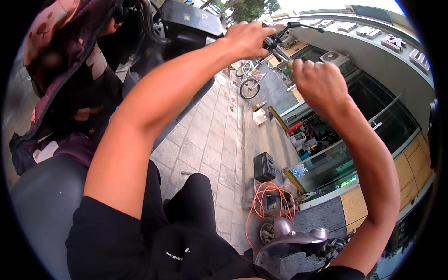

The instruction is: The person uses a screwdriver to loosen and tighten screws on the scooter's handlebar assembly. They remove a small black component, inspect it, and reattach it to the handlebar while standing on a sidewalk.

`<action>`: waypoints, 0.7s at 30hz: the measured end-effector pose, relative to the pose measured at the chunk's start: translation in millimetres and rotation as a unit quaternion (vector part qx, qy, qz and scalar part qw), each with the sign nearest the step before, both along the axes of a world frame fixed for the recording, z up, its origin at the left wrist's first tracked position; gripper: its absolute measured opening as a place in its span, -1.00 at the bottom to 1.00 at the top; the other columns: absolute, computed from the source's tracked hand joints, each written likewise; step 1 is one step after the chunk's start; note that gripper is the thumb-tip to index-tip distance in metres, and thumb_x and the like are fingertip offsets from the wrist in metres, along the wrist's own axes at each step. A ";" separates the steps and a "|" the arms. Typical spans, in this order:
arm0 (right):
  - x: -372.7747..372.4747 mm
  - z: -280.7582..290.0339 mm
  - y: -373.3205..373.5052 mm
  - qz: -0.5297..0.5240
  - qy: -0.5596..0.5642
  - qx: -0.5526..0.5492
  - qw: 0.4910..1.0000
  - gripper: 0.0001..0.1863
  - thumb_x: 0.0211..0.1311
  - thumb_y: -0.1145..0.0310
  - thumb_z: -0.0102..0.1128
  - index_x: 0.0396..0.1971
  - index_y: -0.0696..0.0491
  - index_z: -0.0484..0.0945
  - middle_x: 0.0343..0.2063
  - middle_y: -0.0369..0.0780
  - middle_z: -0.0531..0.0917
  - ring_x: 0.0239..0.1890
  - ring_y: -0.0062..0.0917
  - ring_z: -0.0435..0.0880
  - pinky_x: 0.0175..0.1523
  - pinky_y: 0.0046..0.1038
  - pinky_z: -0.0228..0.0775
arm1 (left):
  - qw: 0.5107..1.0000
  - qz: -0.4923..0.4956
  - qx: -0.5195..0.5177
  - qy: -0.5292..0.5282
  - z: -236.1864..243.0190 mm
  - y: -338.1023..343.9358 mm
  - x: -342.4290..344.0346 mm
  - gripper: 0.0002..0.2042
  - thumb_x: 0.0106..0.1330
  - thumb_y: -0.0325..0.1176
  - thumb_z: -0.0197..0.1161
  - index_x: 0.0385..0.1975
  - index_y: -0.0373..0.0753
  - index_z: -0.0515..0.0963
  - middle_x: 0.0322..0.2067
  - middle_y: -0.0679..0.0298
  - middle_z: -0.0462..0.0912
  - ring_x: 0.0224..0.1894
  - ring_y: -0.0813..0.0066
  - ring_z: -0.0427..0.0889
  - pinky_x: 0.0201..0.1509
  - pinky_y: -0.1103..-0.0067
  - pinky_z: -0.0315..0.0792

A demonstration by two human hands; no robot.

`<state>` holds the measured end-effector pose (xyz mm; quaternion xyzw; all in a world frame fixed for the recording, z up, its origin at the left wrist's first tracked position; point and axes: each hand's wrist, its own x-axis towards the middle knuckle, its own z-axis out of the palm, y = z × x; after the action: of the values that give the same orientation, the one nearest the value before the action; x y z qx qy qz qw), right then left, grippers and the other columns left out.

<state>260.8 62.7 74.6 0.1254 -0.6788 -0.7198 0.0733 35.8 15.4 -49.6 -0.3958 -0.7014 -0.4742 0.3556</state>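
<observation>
Where the left hand (246,40) steadies: fingers curled round a dark handlebar-like fitting (269,43), high ahead — bracing it, I'd guess.
Right hand (322,86): fist closed about a yellowish handle (290,64) — its metal shaft (282,53) aimed toward the fitting, likely for control.

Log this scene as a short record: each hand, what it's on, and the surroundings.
Left hand: raised, fingers around a dark fitting
Right hand: raised, closed around a tool's yellowish handle, mostly hidden by the fist
Hand spacing: close together, not touching
Left side: dark seat and pink-and-dark patterned cover
Ground: pale paving
By the shopfront: black case, loops of orange cord
Lower right: purple-silver scooter
Farther off: parked bicycle
</observation>
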 end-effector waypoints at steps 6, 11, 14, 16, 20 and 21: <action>-10.5 8.8 6.5 0.020 0.009 -0.061 0.998 -0.73 0.62 0.21 0.17 -0.15 0.14 0.60 -0.44 -0.12 0.77 -0.41 -0.22 0.82 -0.27 -0.13 0.65 | 1.000 0.014 -0.008 0.001 4.3 0.0 3.0 -0.32 0.27 -0.06 0.60 0.44 0.13 0.58 0.07 0.11 0.72 0.10 0.09 0.80 0.19 0.22 0.67; -2.6 -1.5 -1.3 0.023 0.056 -0.179 0.982 -0.73 0.54 0.25 0.17 -0.25 0.15 0.69 -0.42 -0.03 0.79 -0.33 -0.12 0.85 -0.21 -0.11 0.68 | 0.998 -0.046 0.037 0.014 5.3 1.4 -1.3 -0.52 0.24 -0.20 0.45 0.21 0.03 0.70 -0.06 -0.06 0.80 0.00 -0.11 0.82 0.08 0.07 0.69; -5.1 4.6 15.7 0.020 0.091 -0.223 0.970 -0.66 0.61 0.11 0.19 -0.02 0.08 0.76 -0.43 -0.02 0.79 -0.39 -0.15 0.82 -0.19 -0.16 0.66 | 0.999 -0.028 0.017 -0.012 7.4 2.4 7.0 -0.59 0.24 -0.18 0.46 0.12 0.01 0.74 -0.10 -0.08 0.80 -0.01 -0.14 0.82 0.06 0.07 0.69; 6.4 9.2 -6.4 0.012 0.123 -0.343 0.931 -0.59 0.52 0.09 0.19 -0.26 0.15 0.77 -0.46 0.08 0.75 -0.34 -0.04 0.81 -0.18 -0.05 0.65 | 0.998 -0.064 -0.005 -0.015 22.1 -16.1 8.8 -0.56 0.21 -0.12 0.50 0.11 -0.01 0.73 -0.06 -0.01 0.82 -0.04 -0.10 0.82 0.04 0.12 0.69; 0.7 25.4 -15.8 -0.079 0.155 -0.412 0.895 -0.65 0.34 0.30 0.13 -0.34 0.30 0.76 -0.45 0.15 0.76 -0.35 0.01 0.82 -0.11 -0.06 0.65 | 0.996 -0.079 0.022 0.046 25.8 15.4 -1.1 -0.38 0.21 -0.02 0.53 0.29 -0.07 0.64 0.00 -0.02 0.83 0.05 -0.06 0.81 0.15 0.22 0.67; 19.2 21.2 -9.6 -0.085 0.161 -0.406 0.895 -0.66 0.34 0.32 0.14 -0.35 0.30 0.75 -0.44 0.15 0.76 -0.33 0.01 0.82 -0.12 -0.08 0.66 | 0.996 -0.064 0.021 0.061 22.4 34.5 0.4 -0.34 0.21 0.00 0.53 0.33 -0.09 0.62 0.00 -0.02 0.83 0.07 -0.06 0.81 0.17 0.23 0.67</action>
<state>280.0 53.1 95.8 -0.0913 -0.8991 -0.3950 0.1649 36.1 49.9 -27.2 -0.4603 -0.6418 -0.4856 0.3749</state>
